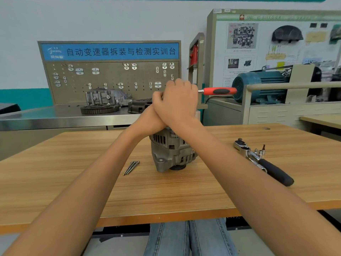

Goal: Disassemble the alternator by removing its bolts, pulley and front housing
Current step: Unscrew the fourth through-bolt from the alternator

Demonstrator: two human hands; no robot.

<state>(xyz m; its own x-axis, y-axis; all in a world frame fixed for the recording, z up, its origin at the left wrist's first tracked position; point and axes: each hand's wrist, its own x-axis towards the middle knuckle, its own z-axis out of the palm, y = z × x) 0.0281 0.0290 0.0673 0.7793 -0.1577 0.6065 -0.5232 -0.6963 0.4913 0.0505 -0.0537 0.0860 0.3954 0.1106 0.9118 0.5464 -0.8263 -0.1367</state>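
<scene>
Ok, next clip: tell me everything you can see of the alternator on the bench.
The alternator is a grey cast-metal unit with a ribbed, slotted housing and a mounting lug with a bolt hole low on its near side. It stands on end on the wooden table, a dark round part under it. Its top is hidden by the crossed left hand and right hand, which work a red-handled tool above it. Three long bolts lie apart from it, just beside it.

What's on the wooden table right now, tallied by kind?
Alternator: 1
Long bolts: 3, lying loose together
Ratchet wrench: 1
Small sockets or bits: about 3, hard to separate
Total: about 8
</scene>
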